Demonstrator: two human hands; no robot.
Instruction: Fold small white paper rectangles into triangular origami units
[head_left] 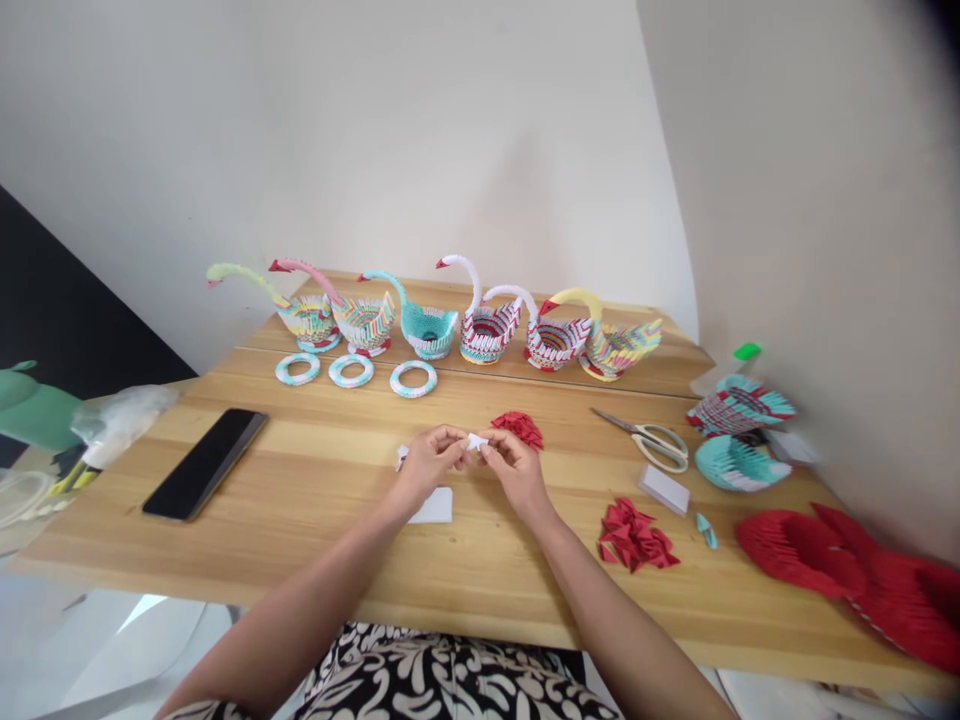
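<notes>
My left hand (426, 462) and my right hand (514, 466) meet over the middle of the wooden table (315, 520), both pinching one small white folded paper piece (475, 441) between their fingertips. A white paper slip (435, 506) lies flat just below my left hand. A small heap of red folded pieces (518, 427) sits right behind my right hand. A larger pile of red folded pieces (634, 536) lies to the right of my right forearm.
Several paper swans (427, 325) line the table's back, with three paper rings (352, 371) before them. A black phone (206, 461) lies left. Scissors (651, 438), a white paper stack (664, 489), teal and red paper models (739, 440) and a red one (862, 575) fill the right.
</notes>
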